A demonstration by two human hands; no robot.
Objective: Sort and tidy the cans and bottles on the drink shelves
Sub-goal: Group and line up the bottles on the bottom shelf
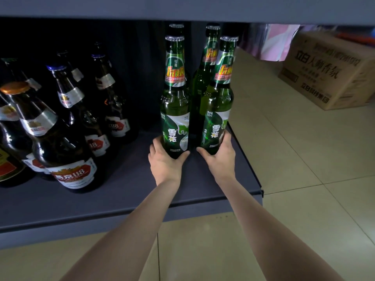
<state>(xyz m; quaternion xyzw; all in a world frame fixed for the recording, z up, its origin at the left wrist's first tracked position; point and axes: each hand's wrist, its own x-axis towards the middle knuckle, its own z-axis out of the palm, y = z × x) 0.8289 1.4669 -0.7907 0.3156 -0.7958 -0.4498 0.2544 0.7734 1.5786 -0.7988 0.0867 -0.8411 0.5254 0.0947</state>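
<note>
Low in the middle of the frame, the left hand [165, 159] grips the base of a green bottle [175, 110], fingers curled round its left side and the thumb hooked across the front just under the white label. Just right of it, the right hand [220, 154] holds a second green bottle [217, 110] the same way, thumb at the front of the base and fingers wrapped up the right side over the label's edge. Both bottles stand upright near the right end of the dark grey shelf [121, 191], close beside each other with a narrow gap between them. Two more green bottles stand directly behind them, one [176, 28] showing little more than its cap above the left front bottle, the other [205, 63] visible down to its shoulder between the two front ones. All four caps sit close under the shelf above [182, 7], along the top of the frame.

At left, well apart from the green group, a cluster of dark brown bottles [63, 138] with red, white and silver labels stands in rows on the same shelf. Right of the shelf lies a pale tiled floor [304, 159], with a printed cardboard box [328, 72] resting on it in the upper right.
</note>
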